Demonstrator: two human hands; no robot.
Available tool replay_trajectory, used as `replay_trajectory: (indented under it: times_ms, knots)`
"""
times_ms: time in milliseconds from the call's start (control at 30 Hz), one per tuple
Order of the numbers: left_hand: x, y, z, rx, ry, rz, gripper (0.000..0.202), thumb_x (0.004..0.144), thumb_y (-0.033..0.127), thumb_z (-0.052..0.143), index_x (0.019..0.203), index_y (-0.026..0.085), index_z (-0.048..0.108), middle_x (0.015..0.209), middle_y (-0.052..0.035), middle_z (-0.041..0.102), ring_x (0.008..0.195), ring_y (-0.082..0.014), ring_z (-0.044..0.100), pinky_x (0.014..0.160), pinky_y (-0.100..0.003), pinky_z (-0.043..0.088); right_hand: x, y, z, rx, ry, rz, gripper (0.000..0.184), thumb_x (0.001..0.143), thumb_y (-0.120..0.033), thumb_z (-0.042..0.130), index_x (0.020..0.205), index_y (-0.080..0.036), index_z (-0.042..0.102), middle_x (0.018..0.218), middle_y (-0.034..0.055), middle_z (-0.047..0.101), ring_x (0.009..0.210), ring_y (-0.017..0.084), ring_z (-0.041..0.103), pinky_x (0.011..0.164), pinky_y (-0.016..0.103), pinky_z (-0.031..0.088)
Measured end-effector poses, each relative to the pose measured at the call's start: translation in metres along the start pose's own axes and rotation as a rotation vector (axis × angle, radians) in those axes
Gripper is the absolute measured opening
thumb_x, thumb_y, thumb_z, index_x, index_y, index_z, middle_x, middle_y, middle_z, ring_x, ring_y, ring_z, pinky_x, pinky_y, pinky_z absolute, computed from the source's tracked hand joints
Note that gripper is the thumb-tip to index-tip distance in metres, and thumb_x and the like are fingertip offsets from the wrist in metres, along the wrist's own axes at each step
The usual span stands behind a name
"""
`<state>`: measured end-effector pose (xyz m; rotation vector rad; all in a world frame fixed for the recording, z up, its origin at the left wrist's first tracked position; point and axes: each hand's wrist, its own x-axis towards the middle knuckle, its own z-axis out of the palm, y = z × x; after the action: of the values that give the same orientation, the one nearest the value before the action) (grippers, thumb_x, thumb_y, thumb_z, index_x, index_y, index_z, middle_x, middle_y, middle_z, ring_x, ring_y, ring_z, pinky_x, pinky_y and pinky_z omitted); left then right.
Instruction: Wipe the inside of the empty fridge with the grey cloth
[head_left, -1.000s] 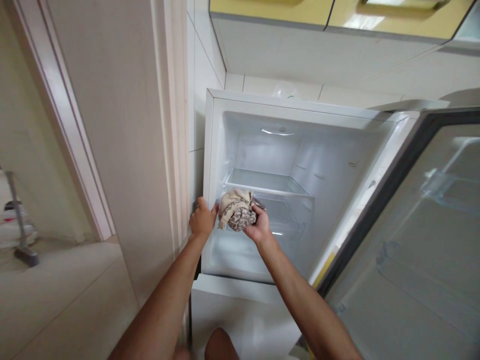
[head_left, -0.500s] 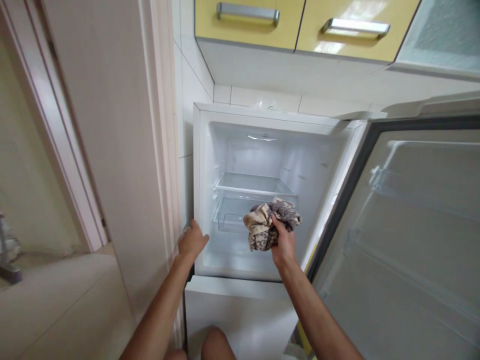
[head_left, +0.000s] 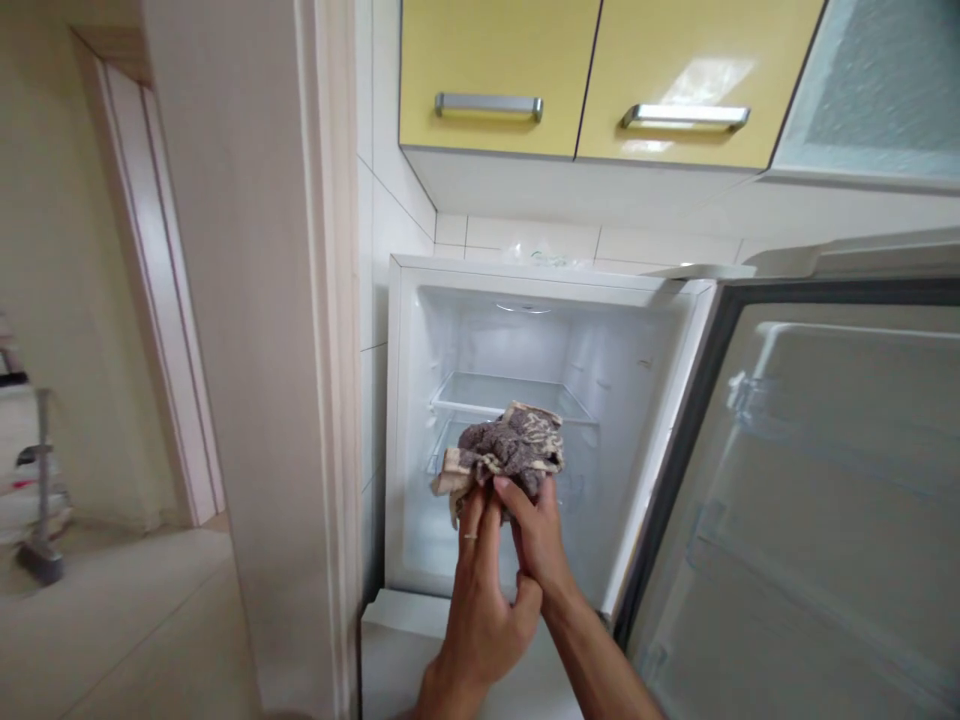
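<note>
A crumpled grey-brown and beige patterned cloth (head_left: 511, 440) is bunched up in front of the open refrigerator (head_left: 397, 420). My right hand (head_left: 536, 535) grips it from below, thumb pressed against its near side. Beside it, my left hand (head_left: 484, 600) reaches up with its fingers on the cloth's lower edge, a ring showing on one finger; the fingertips are partly hidden in the folds. Behind the cloth are a glass shelf (head_left: 510, 390) and a lower clear shelf or drawer, partly covered by the cloth and hands.
The refrigerator door (head_left: 825, 500) with clear racks stands wide open at right. Yellow cabinets (head_left: 495, 60) hang above, and a plastic bag (head_left: 547, 256) lies on the refrigerator's top. A pale door frame (head_left: 330, 360) borders the left; a broom (head_left: 41, 550) stands beyond it.
My left hand has come from the refrigerator's left edge to the cloth. The cloth, in my right hand, has shifted left and turned. The view has tilted upward.
</note>
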<state>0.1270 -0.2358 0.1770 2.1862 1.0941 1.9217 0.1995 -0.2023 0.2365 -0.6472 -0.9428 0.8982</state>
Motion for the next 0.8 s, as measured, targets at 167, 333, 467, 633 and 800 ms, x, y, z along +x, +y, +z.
replay_trajectory:
  times_ms: [167,333,467,633,800]
  knots:
    - [0.021,-0.018,0.006,-0.122,0.115,-0.181,0.078,0.082,0.03,0.072,0.152,0.02,0.038,0.145,-0.0216,0.055,0.137,-0.0349,0.055,0.111,-0.052,0.05,-0.009,-0.023,-0.01,-0.016,-0.424,-0.025,0.069,0.084,-0.048,0.077,0.145,-0.029,0.054,0.144,0.0088,0.061,0.134,0.028,0.057,0.115,0.046,0.045]
    - [0.054,-0.021,0.0,-0.404,0.194,-0.337,0.073,0.075,0.041,0.08,0.138,0.02,0.049,0.129,-0.0153,0.067,0.12,-0.0283,0.066,0.103,-0.043,0.055,-0.009,-0.021,-0.018,-0.115,-0.552,-0.106,0.079,0.087,-0.05,0.075,0.157,-0.031,0.04,0.164,0.007,0.039,0.152,0.029,0.036,0.127,0.052,0.026]
    - [0.084,-0.027,-0.009,-0.438,0.272,-0.363,0.062,0.064,0.042,0.086,0.116,0.017,0.064,0.111,-0.0109,0.075,0.101,-0.0272,0.073,0.092,-0.041,0.06,0.0,-0.016,-0.025,-0.053,-0.674,-0.081,0.077,0.089,-0.056,0.07,0.156,-0.033,0.041,0.164,0.0075,0.04,0.148,0.027,0.044,0.124,0.05,0.033]
    - [0.122,-0.054,-0.008,-0.334,0.467,-0.359,0.036,0.066,0.04,0.079,0.095,0.022,0.069,0.094,-0.0048,0.077,0.094,-0.0265,0.074,0.091,-0.043,0.061,0.011,-0.017,-0.03,0.025,-0.633,-0.03,0.052,0.093,-0.055,0.066,0.14,-0.033,0.061,0.148,0.009,0.059,0.139,0.027,0.055,0.114,0.05,0.048]
    - [0.174,-0.073,-0.001,-0.079,0.632,-0.192,0.036,0.072,0.03,0.072,0.106,0.019,0.066,0.099,-0.0062,0.076,0.096,-0.0242,0.073,0.091,-0.036,0.057,-0.002,0.032,-0.059,-0.063,-0.415,0.046,0.047,0.092,-0.055,0.068,0.13,-0.028,0.067,0.127,0.0135,0.073,0.111,0.026,0.072,0.097,0.043,0.059]
